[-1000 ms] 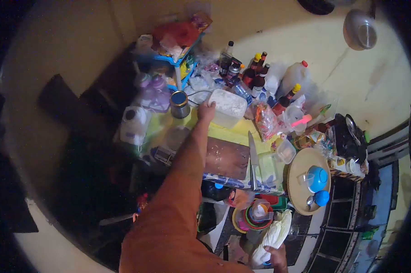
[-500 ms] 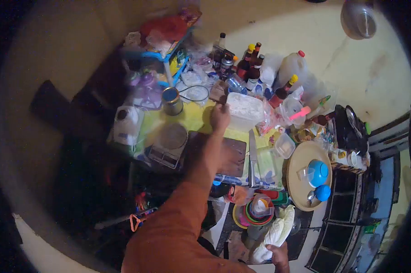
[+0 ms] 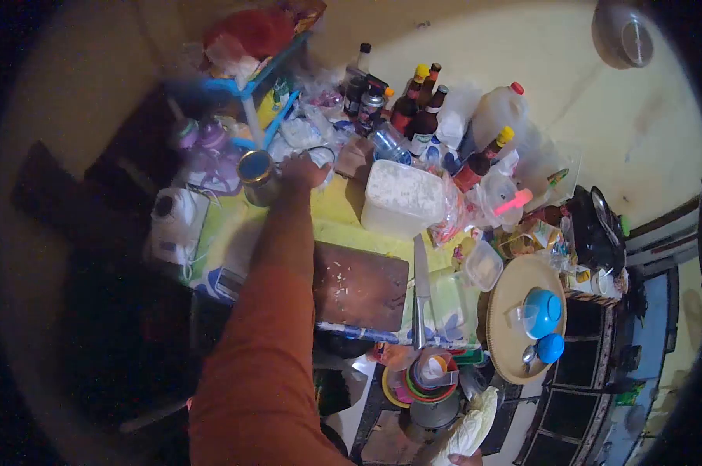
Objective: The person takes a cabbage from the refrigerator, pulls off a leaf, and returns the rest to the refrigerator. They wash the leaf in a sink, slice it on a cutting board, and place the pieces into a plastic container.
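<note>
My left hand point(image 3: 308, 169) reaches far over the table, beside a glass jar with a dark lid point(image 3: 257, 177). It is at a thin black loop point(image 3: 324, 149) and a white crumpled plastic bag point(image 3: 298, 133); its fingers are too blurred to tell whether they grip anything. At the bottom edge, my right hand point(image 3: 466, 460) shows only in part, closed on a long pale napa cabbage point(image 3: 469, 427). A brown cutting board point(image 3: 361, 287) with small pale bits lies right of my left forearm. Beside it lies a large knife point(image 3: 421, 291).
A white lidded tub point(image 3: 404, 194) stands behind the board, with several sauce bottles point(image 3: 425, 120) beyond. On the right, a round tan tray point(image 3: 510, 311) carries blue bowls point(image 3: 543, 311). Nested colourful bowls point(image 3: 428, 380) sit below the table edge. A white appliance point(image 3: 178, 225) stands left.
My left hand has moved left from beside the white tub to near the jar, uncovering the cutting board. My right hand and the cabbage have sunk lower, mostly leaving the view.
</note>
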`<control>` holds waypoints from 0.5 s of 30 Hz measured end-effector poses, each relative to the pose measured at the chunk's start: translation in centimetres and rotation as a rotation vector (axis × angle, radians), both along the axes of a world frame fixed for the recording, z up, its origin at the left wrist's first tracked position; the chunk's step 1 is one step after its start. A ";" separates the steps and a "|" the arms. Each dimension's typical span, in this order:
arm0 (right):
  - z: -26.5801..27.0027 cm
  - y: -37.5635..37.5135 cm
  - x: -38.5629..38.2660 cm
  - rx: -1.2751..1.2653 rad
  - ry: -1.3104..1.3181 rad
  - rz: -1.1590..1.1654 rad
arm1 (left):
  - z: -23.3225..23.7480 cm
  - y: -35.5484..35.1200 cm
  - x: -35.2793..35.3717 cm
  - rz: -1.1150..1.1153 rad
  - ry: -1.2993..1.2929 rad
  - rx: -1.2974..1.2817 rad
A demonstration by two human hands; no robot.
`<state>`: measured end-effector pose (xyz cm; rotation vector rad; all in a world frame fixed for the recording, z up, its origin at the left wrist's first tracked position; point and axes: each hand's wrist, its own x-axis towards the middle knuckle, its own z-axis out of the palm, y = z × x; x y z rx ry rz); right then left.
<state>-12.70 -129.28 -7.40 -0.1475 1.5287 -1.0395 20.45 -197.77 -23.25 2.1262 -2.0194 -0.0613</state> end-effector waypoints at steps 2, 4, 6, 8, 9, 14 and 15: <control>-2.1 1.5 -1.5 0.086 0.015 0.016 | 0.6 0.8 0.1 -0.034 -0.027 0.028; -3.0 1.9 -1.9 0.261 0.074 0.037 | 1.1 1.0 0.0 -0.122 0.026 0.128; -3.5 1.1 -1.8 0.247 0.040 0.058 | 0.2 2.3 -0.2 -0.144 0.018 -0.006; -4.0 0.1 -1.5 0.205 -0.015 0.073 | -1.9 2.2 -0.3 -0.167 -0.009 -0.283; -3.7 -0.5 -1.0 0.186 -0.040 0.073 | -1.5 2.4 -0.2 -0.190 0.025 -0.200; -3.0 -3.2 0.4 0.051 0.090 0.196 | 0.7 -2.2 0.5 -0.067 0.239 0.001; -3.6 -2.7 -0.2 0.056 0.097 0.188 | -0.3 -3.4 1.1 -0.051 0.263 -0.179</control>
